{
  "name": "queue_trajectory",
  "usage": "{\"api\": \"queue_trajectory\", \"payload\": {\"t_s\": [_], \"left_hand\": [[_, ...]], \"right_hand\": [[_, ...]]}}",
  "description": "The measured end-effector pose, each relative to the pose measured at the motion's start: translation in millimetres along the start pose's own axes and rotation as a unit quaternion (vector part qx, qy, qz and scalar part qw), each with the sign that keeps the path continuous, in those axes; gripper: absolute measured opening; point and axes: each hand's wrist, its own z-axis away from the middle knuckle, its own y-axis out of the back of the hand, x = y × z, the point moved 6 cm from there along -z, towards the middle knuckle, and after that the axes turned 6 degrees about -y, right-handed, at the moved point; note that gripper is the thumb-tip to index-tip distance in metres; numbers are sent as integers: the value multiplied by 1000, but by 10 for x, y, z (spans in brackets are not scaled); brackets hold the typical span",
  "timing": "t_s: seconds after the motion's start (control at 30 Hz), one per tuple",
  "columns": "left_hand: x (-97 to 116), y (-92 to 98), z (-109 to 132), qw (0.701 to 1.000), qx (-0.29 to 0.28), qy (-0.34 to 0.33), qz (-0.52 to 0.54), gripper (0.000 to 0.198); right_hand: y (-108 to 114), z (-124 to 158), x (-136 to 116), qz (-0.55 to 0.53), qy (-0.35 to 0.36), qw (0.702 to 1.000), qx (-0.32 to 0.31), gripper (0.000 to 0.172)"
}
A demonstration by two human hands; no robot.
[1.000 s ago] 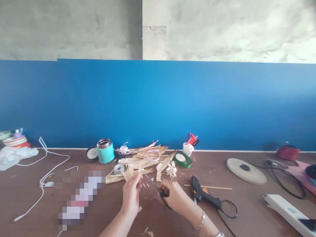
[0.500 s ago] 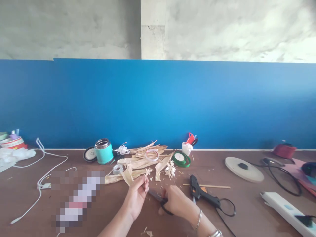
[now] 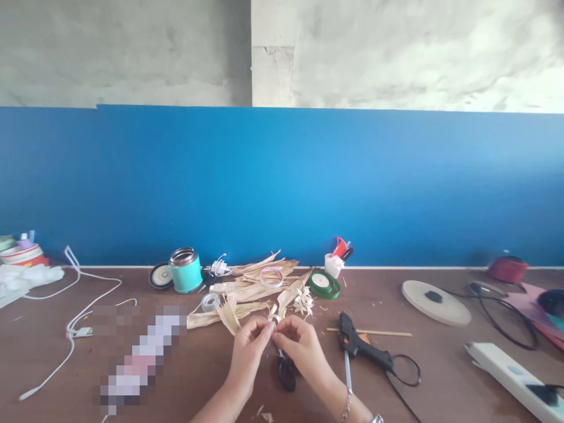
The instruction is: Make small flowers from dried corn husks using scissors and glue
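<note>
Scissors (image 3: pixel 285 369), in the right hand (image 3: pixel 299 346) a second ago, now lie on the table (image 3: pixel 440 382) near the wrists, and both hands, left hand (image 3: pixel 249 346) included, pinch a small husk piece (image 3: pixel 274 317) together, near the husk pile (image 3: pixel 251 288): cutting paused, shaping under way.

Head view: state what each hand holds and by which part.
Both the left hand and right hand pinch a small corn-husk piece at its lower end, fingertips meeting; the scissors lie unheld on the table.
</note>
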Motion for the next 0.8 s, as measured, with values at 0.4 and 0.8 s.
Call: {"api": "queue_trajectory", "payload": {"t_s": [0.4,0.8], "left_hand": [[159,34,1,968,-11,-150,-200,22],[212,-71,58,952,-61,-205,-221,17]], "right_hand": [[361,-7,-158,64,94,986,125,20],[185,37,-221,219,160,959,80,15]]}}
